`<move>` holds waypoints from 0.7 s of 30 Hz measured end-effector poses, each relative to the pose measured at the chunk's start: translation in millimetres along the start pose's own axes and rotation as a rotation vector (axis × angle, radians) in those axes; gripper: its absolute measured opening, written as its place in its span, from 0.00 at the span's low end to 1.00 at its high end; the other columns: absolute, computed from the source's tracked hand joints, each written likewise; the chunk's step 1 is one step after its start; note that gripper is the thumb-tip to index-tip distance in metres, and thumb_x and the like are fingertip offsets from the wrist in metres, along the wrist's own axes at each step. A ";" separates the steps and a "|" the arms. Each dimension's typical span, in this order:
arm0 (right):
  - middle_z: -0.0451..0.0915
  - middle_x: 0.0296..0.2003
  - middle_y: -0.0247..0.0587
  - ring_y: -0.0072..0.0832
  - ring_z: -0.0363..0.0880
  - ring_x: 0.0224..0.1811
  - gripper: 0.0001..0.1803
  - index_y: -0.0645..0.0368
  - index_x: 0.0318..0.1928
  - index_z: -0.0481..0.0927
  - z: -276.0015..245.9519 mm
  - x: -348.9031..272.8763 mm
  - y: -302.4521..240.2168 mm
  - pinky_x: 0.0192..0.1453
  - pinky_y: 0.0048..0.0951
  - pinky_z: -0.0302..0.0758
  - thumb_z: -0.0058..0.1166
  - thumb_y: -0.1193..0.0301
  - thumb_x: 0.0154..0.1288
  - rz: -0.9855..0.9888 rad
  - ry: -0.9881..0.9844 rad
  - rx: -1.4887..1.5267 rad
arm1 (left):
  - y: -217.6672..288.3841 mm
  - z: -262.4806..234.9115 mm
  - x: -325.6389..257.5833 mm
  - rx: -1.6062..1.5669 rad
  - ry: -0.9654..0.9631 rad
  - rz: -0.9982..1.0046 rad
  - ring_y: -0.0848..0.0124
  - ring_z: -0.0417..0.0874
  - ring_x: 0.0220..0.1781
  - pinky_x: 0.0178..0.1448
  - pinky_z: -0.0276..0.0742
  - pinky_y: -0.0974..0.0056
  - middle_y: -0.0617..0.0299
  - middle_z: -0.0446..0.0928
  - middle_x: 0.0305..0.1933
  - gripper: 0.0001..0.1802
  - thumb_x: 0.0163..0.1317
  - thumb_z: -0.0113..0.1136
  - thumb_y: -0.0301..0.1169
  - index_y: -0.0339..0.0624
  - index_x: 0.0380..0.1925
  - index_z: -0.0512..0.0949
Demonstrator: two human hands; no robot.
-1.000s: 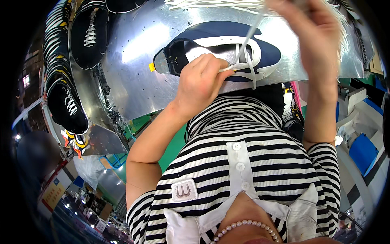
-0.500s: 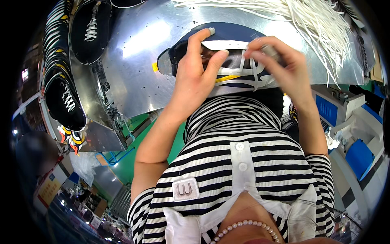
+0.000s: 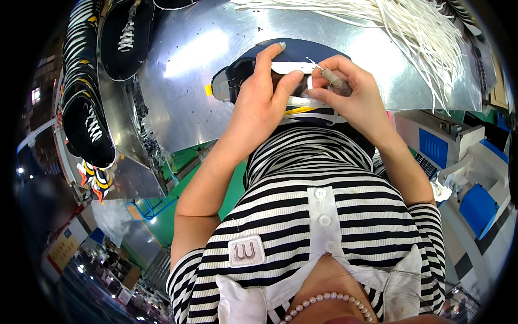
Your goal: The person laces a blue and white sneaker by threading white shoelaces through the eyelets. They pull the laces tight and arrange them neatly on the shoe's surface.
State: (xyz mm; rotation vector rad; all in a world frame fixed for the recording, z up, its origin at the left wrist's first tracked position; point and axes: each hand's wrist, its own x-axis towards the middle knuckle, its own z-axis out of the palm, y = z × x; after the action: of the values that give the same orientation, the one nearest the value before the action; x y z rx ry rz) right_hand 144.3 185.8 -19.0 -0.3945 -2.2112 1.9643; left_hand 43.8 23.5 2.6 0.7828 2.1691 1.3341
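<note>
A dark navy shoe with a white eyelet strip lies on its side at the near edge of the metal table. My left hand grips its upper, fingers over the far side and thumb at the opening. In my right hand is a thin hook tool with a wrapped grey-brown handle, its metal tip pointing up and left beside the strip. The same hand's thumb and forefinger pinch a white shoelace at the shoe's opening. My right hand covers the toe end.
A large bundle of white laces spreads over the table at the far right. A laced black shoe lies at the far left, above another black shoe and a row of stacked shoes. Dark scraps litter the metal surface.
My right hand has moved left and slowed, so the hook tool shows clearly. It now pinches the lace close to the eyelet strip. My left hand keeps its grip on the shoe.
</note>
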 end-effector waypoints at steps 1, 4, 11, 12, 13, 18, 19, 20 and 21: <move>0.82 0.30 0.28 0.15 0.78 0.29 0.15 0.58 0.44 0.78 0.6 -3.2 -3.9 0.33 0.20 0.74 0.67 0.77 0.57 0.043 0.017 0.049 | -1.1 -1.6 3.0 0.034 -0.007 -0.010 0.56 0.86 0.37 0.44 0.79 0.60 0.45 0.83 0.37 0.24 0.72 0.56 0.36 0.33 0.61 0.65; 0.83 0.34 0.27 0.15 0.80 0.36 0.15 0.60 0.47 0.77 2.9 -11.4 -11.5 0.40 0.18 0.76 0.66 0.77 0.61 0.112 0.086 0.184 | -4.4 -1.8 8.3 -0.068 0.001 -0.060 0.62 0.84 0.42 0.49 0.77 0.61 0.47 0.82 0.38 0.21 0.74 0.52 0.39 0.34 0.58 0.70; 0.84 0.33 0.35 0.17 0.81 0.36 0.19 0.61 0.51 0.73 5.5 -11.5 -11.7 0.41 0.19 0.76 0.64 0.76 0.62 0.206 0.160 0.349 | -5.3 10.3 7.4 -0.211 0.066 -0.097 0.72 0.82 0.40 0.48 0.76 0.67 0.54 0.83 0.41 0.20 0.70 0.59 0.38 0.35 0.55 0.76; 0.85 0.33 0.36 0.17 0.81 0.35 0.20 0.61 0.52 0.72 4.5 -9.1 -8.4 0.41 0.19 0.76 0.65 0.76 0.62 0.216 0.139 0.274 | -3.5 11.3 7.1 -0.227 0.066 -0.115 0.73 0.82 0.39 0.47 0.77 0.68 0.55 0.83 0.41 0.21 0.69 0.61 0.37 0.36 0.55 0.76; 0.85 0.33 0.37 0.17 0.81 0.35 0.20 0.61 0.51 0.72 4.2 -8.7 -8.9 0.40 0.19 0.76 0.65 0.76 0.62 0.217 0.130 0.227 | -0.4 13.1 7.3 -0.227 0.091 -0.113 0.74 0.82 0.38 0.46 0.77 0.68 0.55 0.83 0.40 0.21 0.67 0.63 0.36 0.36 0.55 0.77; 0.85 0.32 0.37 0.20 0.80 0.34 0.19 0.60 0.51 0.71 3.6 -7.1 -7.4 0.40 0.23 0.76 0.64 0.73 0.63 0.202 0.103 0.123 | 1.1 24.5 11.4 -0.207 0.212 -0.101 0.75 0.80 0.36 0.43 0.78 0.68 0.60 0.83 0.37 0.22 0.56 0.73 0.32 0.39 0.50 0.80; 0.85 0.32 0.38 0.22 0.81 0.34 0.18 0.60 0.51 0.71 4.2 -9.4 -8.4 0.40 0.24 0.76 0.63 0.73 0.64 0.159 0.136 0.100 | -0.3 25.3 11.6 -0.180 0.223 -0.094 0.75 0.80 0.36 0.42 0.78 0.68 0.60 0.83 0.37 0.22 0.55 0.73 0.32 0.39 0.49 0.81; 0.84 0.31 0.39 0.24 0.82 0.34 0.17 0.60 0.50 0.72 5.3 -13.8 -11.5 0.40 0.25 0.77 0.62 0.73 0.65 0.117 0.168 0.076 | -1.8 25.9 11.5 -0.153 0.234 -0.088 0.74 0.79 0.36 0.42 0.77 0.69 0.61 0.83 0.37 0.21 0.54 0.74 0.32 0.40 0.48 0.82; 0.84 0.31 0.40 0.26 0.82 0.33 0.16 0.60 0.49 0.72 5.1 -16.8 -14.2 0.40 0.26 0.77 0.61 0.72 0.66 0.072 0.199 0.050 | -3.1 26.7 11.5 -0.127 0.247 -0.079 0.74 0.79 0.36 0.42 0.77 0.69 0.61 0.83 0.37 0.21 0.53 0.74 0.33 0.40 0.47 0.82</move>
State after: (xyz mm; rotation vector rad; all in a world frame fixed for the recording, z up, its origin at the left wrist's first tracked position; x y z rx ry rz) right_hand 157.5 174.4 -4.7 -0.6405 -2.0475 1.9178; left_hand 52.2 47.1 -12.4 0.5005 2.2471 1.5806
